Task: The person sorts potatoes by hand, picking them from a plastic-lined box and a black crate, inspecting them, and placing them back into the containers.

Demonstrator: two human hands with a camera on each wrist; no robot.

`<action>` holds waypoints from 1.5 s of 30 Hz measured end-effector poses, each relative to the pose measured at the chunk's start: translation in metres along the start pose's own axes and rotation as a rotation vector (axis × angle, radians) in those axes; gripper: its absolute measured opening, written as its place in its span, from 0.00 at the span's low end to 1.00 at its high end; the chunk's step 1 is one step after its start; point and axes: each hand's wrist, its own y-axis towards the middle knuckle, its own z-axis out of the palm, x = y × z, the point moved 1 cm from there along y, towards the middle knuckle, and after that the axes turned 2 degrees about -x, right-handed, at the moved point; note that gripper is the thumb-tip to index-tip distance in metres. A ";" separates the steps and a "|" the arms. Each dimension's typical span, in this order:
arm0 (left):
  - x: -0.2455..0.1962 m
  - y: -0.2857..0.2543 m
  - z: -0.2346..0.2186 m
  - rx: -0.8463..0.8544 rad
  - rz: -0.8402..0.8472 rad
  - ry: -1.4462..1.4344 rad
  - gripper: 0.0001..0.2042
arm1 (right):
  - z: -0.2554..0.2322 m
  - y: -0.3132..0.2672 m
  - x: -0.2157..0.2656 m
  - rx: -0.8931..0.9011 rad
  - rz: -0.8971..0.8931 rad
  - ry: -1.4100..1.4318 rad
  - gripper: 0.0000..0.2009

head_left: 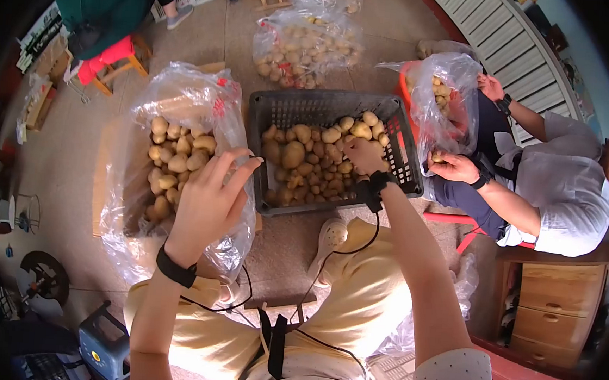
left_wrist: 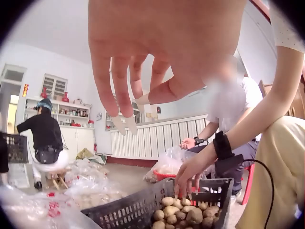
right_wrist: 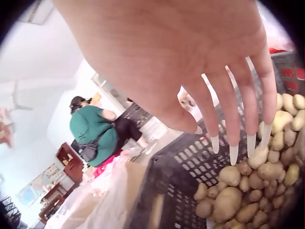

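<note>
A black perforated crate (head_left: 331, 209) full of brown potatoes (head_left: 294, 155) stands in front of me. My right hand (head_left: 365, 157) reaches down over its right half. In the right wrist view its fingers are extended and spread, with white-looking fingertips (right_wrist: 233, 155) right at a pale potato (right_wrist: 258, 156). My left hand (head_left: 211, 196) hovers above the right side of a clear plastic bag (head_left: 217, 131) that lines a cardboard box and holds more potatoes (head_left: 177, 163). Its fingers are loosely bent and nothing sits between them, as the left wrist view shows.
On the right a seated person (head_left: 566, 183) handles a plastic bag in a red basin (head_left: 404, 91). Filled clear bags (head_left: 307, 49) lie beyond the crate. A person in green (head_left: 102, 6) sits at back left. A blue stool (head_left: 105, 342) and wooden drawers (head_left: 555, 289) stand nearby.
</note>
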 end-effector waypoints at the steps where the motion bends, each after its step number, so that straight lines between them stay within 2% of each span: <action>1: 0.003 -0.004 0.001 0.002 -0.016 -0.012 0.20 | 0.009 0.007 -0.023 -0.056 0.025 -0.016 0.14; 2: 0.006 -0.007 0.002 0.031 -0.036 0.006 0.21 | 0.015 0.016 -0.045 -0.039 0.022 -0.029 0.14; 4: 0.014 -0.012 0.002 0.065 -0.041 0.038 0.24 | 0.019 0.027 -0.080 0.081 0.201 0.206 0.15; 5: 0.016 -0.014 0.002 0.065 -0.052 0.033 0.24 | 0.018 0.026 -0.091 0.090 0.201 0.199 0.15; 7: 0.019 -0.016 0.001 0.083 -0.063 0.048 0.24 | 0.011 0.023 -0.108 0.034 0.287 -0.111 0.18; 10: 0.023 -0.018 0.000 0.065 -0.054 0.035 0.24 | 0.016 0.022 -0.149 0.040 0.240 -0.271 0.22; 11: 0.024 -0.018 0.000 0.064 -0.063 0.038 0.24 | 0.016 0.024 -0.160 0.097 0.185 -0.341 0.24; 13: 0.022 -0.018 0.003 0.080 -0.073 0.021 0.24 | 0.017 0.025 -0.174 0.114 0.163 -0.395 0.25; 14: 0.022 -0.018 0.004 0.078 -0.083 0.022 0.24 | 0.017 0.026 -0.175 0.137 0.227 -0.389 0.20; 15: 0.022 -0.019 0.005 0.096 -0.079 0.003 0.24 | 0.016 0.028 -0.178 0.143 0.220 -0.394 0.20; 17: 0.023 -0.018 0.006 0.115 -0.083 -0.014 0.25 | 0.018 0.033 -0.183 0.226 0.319 -0.415 0.20; 20: 0.027 -0.018 0.010 0.128 -0.091 0.011 0.25 | 0.041 0.046 -0.211 0.248 0.302 -0.456 0.17; 24: 0.031 -0.017 0.016 0.167 -0.108 0.020 0.25 | 0.059 0.053 -0.215 0.232 0.335 -0.540 0.15; 26: 0.033 -0.016 0.016 0.181 -0.116 0.024 0.25 | 0.053 0.048 -0.190 0.208 0.419 -0.554 0.19; 30: 0.033 -0.012 0.018 0.180 -0.113 0.027 0.24 | 0.051 0.048 -0.174 0.207 0.508 -0.582 0.21; 32: 0.034 -0.012 0.019 0.184 -0.121 0.030 0.24 | 0.051 0.048 -0.165 0.174 0.618 -0.636 0.23; 33: 0.035 -0.013 0.021 0.188 -0.127 0.026 0.24 | 0.053 0.048 -0.167 0.178 0.617 -0.635 0.23; 35: 0.036 -0.014 0.022 0.195 -0.134 0.022 0.25 | 0.056 0.050 -0.172 0.070 0.660 -0.612 0.27; 36: 0.038 -0.014 0.022 0.205 -0.141 0.023 0.25 | 0.054 0.051 -0.169 0.103 0.685 -0.609 0.30; 40: 0.038 -0.015 0.024 0.205 -0.127 0.045 0.25 | 0.055 0.052 -0.175 0.178 0.680 -0.637 0.28; 43: 0.039 -0.015 0.026 0.216 -0.127 0.053 0.26 | 0.056 0.056 -0.191 0.179 0.636 -0.587 0.26; 45: 0.038 -0.015 0.027 0.213 -0.126 0.050 0.26 | 0.055 0.059 -0.194 0.126 0.634 -0.568 0.21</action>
